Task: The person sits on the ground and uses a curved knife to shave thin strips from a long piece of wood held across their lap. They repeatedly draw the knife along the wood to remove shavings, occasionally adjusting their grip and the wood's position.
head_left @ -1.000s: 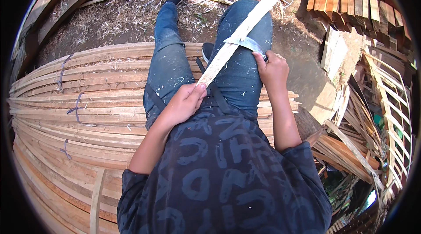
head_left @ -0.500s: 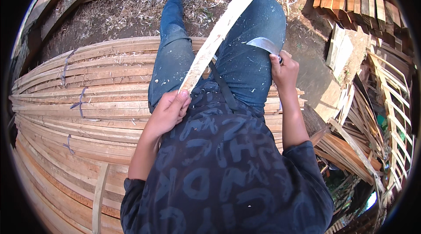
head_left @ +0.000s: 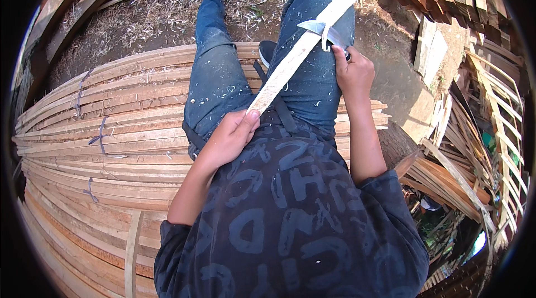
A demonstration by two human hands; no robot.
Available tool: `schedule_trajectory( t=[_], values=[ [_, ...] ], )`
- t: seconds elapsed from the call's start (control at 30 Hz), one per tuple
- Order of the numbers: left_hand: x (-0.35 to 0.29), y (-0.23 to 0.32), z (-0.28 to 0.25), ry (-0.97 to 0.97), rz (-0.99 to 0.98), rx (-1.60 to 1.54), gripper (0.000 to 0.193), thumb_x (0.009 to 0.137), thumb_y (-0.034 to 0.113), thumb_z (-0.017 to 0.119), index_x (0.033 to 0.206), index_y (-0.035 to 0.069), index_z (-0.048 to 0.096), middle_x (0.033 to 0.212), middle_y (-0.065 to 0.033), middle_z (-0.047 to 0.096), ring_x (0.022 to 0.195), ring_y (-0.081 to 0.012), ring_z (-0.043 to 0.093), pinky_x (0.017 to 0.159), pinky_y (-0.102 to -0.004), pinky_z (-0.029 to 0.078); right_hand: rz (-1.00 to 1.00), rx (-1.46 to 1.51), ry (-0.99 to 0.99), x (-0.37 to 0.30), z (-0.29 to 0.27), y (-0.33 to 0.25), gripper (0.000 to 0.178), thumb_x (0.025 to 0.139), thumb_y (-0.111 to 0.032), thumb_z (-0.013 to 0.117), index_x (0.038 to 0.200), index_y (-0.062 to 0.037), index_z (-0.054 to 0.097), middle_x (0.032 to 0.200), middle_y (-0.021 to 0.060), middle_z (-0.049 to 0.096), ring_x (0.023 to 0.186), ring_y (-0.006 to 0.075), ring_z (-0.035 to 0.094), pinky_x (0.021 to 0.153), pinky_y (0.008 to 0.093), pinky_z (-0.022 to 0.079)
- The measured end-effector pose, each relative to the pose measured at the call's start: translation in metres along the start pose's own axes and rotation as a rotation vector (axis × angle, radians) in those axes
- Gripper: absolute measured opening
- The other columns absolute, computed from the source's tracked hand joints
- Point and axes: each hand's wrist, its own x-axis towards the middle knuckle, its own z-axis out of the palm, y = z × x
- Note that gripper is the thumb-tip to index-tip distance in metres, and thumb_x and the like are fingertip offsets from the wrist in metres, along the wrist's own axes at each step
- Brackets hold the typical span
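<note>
The wooden strip [head_left: 291,67], likely light, stiff and splintery, slants over the right thigh [head_left: 314,86], its near end gripped by the left hand [head_left: 231,135], a sound hold well clear of the knife [head_left: 337,39] clasped in the right hand [head_left: 355,72].

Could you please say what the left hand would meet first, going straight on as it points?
Following the wooden strip, the left hand would probably meet the knife blade and curled shaving first; depth is unclear.

Left hand [head_left: 234,133]: we hold it curled, close in.
Right hand [head_left: 357,75]: we clench it farther forward.
</note>
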Motion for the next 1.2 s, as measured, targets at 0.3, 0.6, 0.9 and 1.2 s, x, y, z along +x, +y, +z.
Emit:
schedule_trajectory(
  t=[0.3,0.6,0.9,1.2],
  values=[
    [-0.063,-0.010,-0.021,0.065,-0.082,0.070,0.040,0.102,0.033,0.039,0.070,0.009,0.044,0.058,0.0065,0.034,0.052,-0.0041,0.028,0.046,-0.0222,0.024,0.101,-0.008,-0.009,-0.005,-0.002,0.000,0.048,0.085,-0.049,0.061,0.078,-0.0018,0.068,0.054,0.0160,0.058,0.055,0.0348,0.061,0.051,0.0414,0.046],
    [-0.107,-0.019,-0.023,0.126,-0.126,0.026,0.040,0.102,0.031,0.039,0.069,0.008,0.043,0.060,0.0056,0.036,0.055,-0.0046,0.031,0.049,-0.0228,0.027,0.064,0.039,0.015,-0.006,-0.005,-0.005,0.045,0.085,-0.045,0.063,0.075,-0.0012,0.066,0.055,0.0173,0.057,0.055,0.0354,0.060,0.051,0.0415,0.046],
    [-0.055,-0.007,-0.014,0.071,0.006,0.237,0.039,0.102,0.027,0.041,0.075,-0.001,0.047,0.064,0.0014,0.042,0.061,-0.0088,0.037,0.057,-0.0271,0.036,0.134,0.156,-0.064,-0.001,-0.006,0.007,0.049,0.087,-0.047,0.060,0.073,-0.0010,0.065,0.056,0.0191,0.056,0.055,0.0366,0.059,0.052,0.0418,0.045],
    [-0.108,-0.028,-0.022,0.118,-0.053,0.199,0.040,0.102,0.027,0.041,0.072,0.001,0.047,0.062,0.0031,0.040,0.060,-0.0070,0.035,0.054,-0.0256,0.033,0.205,0.129,0.045,-0.006,0.002,0.007,0.054,0.090,-0.049,0.054,0.074,0.0011,0.066,0.058,0.0221,0.057,0.057,0.0392,0.059,0.055,0.0448,0.044]
  ],
)
